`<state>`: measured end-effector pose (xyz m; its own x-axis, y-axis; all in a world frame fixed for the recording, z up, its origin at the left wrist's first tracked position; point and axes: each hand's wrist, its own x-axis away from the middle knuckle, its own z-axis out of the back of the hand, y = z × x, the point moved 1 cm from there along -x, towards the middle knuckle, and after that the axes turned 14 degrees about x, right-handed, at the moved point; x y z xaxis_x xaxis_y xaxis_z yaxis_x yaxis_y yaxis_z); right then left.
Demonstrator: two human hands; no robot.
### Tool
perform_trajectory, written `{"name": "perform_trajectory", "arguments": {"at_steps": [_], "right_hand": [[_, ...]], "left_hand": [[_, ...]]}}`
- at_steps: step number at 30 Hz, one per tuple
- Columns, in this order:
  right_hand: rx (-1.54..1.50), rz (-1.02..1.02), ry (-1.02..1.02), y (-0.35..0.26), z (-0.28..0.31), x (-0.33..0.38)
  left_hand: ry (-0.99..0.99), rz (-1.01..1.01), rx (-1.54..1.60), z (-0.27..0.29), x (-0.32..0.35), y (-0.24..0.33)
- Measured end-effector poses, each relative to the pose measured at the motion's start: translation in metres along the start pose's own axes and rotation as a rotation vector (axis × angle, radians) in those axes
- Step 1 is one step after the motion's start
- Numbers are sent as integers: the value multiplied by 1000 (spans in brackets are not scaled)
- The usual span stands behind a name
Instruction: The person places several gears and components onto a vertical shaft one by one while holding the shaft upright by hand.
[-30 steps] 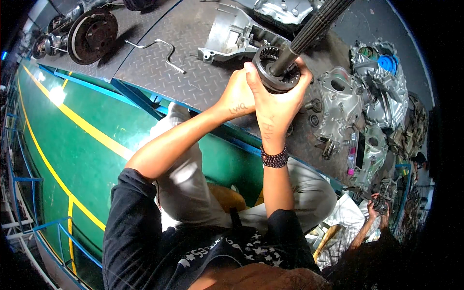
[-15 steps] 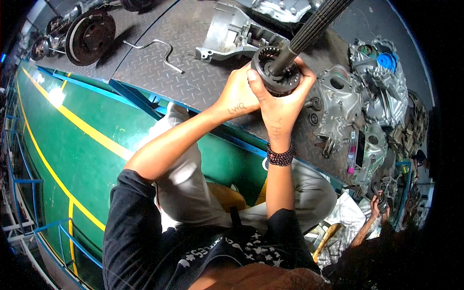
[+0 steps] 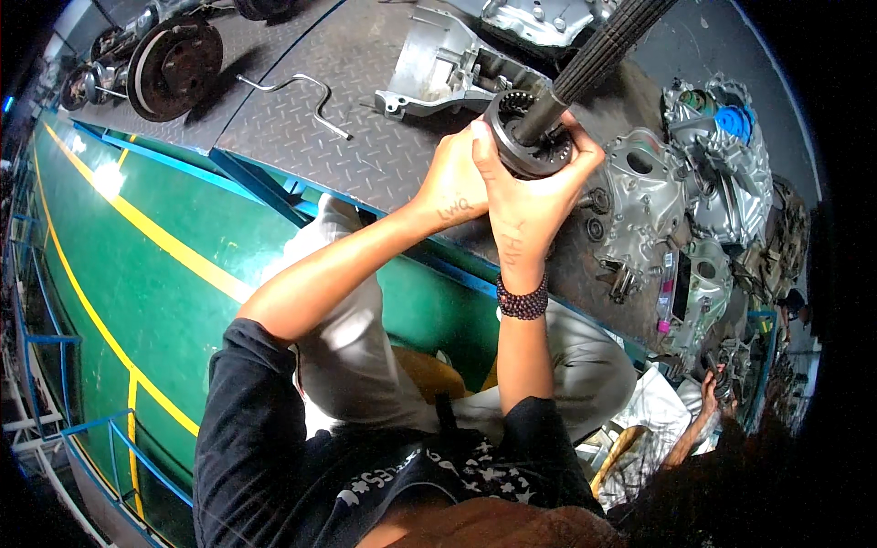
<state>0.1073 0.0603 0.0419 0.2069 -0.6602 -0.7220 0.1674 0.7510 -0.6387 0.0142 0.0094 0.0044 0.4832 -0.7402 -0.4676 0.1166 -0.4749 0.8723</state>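
Note:
A dark metal ring gear (image 3: 533, 168) with small teeth inside its rim surrounds the lower end of a long splined shaft (image 3: 598, 62), which leans up to the right. My right hand (image 3: 527, 199) grips the ring, thumb on its left side and fingers around its right side. From the left, my left hand (image 3: 454, 178) is closed against the same ring. Its fingertips are hidden behind the ring and my right hand. Just beyond the ring lies an open silver gearbox housing (image 3: 434, 68).
A bent metal rod (image 3: 320, 96) lies on the checker-plate bench (image 3: 265, 128), left of my hands. A rusty brake drum (image 3: 178, 68) stands farther left. Several silver casings (image 3: 635, 196) crowd the right side. At lower right, a co-worker's hand (image 3: 711, 388) holds a dark part.
My right wrist has turned slightly and shifted a little left, with both hands staying on the ring. The whole view has shifted slightly.

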Motion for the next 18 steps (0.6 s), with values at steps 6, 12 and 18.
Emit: {"name": "perform_trajectory", "arguments": {"at_steps": [6,12,18], "right_hand": [[17,-42,5,-21,-2,5],[104,-54,43,-14,-5,-2],[104,-20,29,-16,-8,2]], "left_hand": [[21,-49,91,-3,2,-3],[114,-81,-152,-7,1,-16],[195,-46,72,-9,6,-15]]}}
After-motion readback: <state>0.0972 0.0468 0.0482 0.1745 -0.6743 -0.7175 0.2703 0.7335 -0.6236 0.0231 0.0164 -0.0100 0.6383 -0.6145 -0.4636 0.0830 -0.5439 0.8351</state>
